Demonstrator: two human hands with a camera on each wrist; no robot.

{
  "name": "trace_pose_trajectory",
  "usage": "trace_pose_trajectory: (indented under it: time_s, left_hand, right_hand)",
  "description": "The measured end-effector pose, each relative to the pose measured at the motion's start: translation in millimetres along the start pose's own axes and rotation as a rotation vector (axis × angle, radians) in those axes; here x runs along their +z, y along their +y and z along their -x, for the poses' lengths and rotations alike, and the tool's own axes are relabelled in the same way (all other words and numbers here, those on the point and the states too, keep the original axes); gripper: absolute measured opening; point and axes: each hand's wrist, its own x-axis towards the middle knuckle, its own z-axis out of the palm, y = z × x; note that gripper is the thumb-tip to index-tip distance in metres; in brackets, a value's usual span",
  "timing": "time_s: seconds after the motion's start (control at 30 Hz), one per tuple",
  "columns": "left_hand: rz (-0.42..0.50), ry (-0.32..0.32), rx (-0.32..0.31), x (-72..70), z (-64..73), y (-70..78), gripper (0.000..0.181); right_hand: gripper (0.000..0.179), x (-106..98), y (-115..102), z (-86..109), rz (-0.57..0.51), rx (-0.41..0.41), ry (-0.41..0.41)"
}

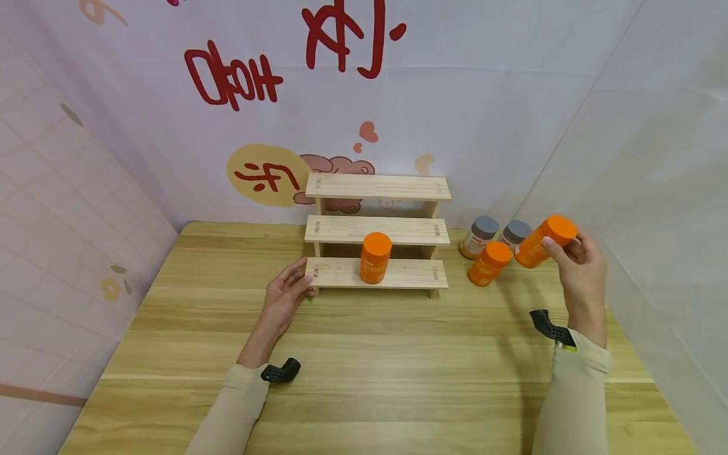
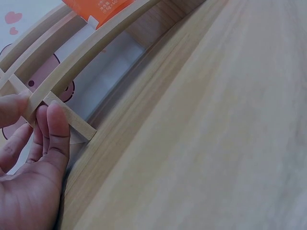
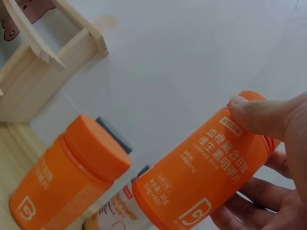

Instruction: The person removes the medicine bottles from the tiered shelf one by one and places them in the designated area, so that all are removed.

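My right hand (image 1: 582,268) grips an orange vitamin bottle (image 3: 196,167) near its lid, thumb on the front and fingers behind, and holds it tilted above the table. My left hand (image 1: 286,291) pinches the left end of the lowest step of a three-tier wooden shelf (image 1: 341,273); the left wrist view shows thumb and fingertips around the board's end. Another orange bottle (image 1: 375,259) stands upright on that lowest step, left of its middle. A third orange bottle (image 1: 489,264) stands on the table at the right, just left of the held one.
Two grey-lidded bottles (image 1: 479,237) stand behind the orange one, right of the shelf; the held bottle partly hides one of them. The wooden table (image 1: 364,366) meets a printed wall sheet (image 1: 483,95) at the back and a pale sheet at the right.
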Motion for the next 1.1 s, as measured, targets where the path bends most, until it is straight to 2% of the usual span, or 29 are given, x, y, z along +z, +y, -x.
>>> trace_pose_trajectory:
  time_s: [0.23, 0.63, 1.1]
  left_hand:
    - [-0.003, -0.004, 0.001, 0.0, -0.3, -0.1, 0.059]
    - [0.011, 0.000, 0.005, -0.1, -1.1, -1.7, 0.059]
    - [-0.002, -0.005, 0.007, 0.5, 0.2, -1.1, 0.060]
  right_hand:
    - [0.065, -8.4, 17.3, -9.0, 0.047, 0.075, -0.011]
    - [0.058, -20.5, 51.0, -18.0, -0.099, 0.001, -0.141]
    - [0.055, -28.0, 67.8, -18.6, 0.006, 0.068, -0.214]
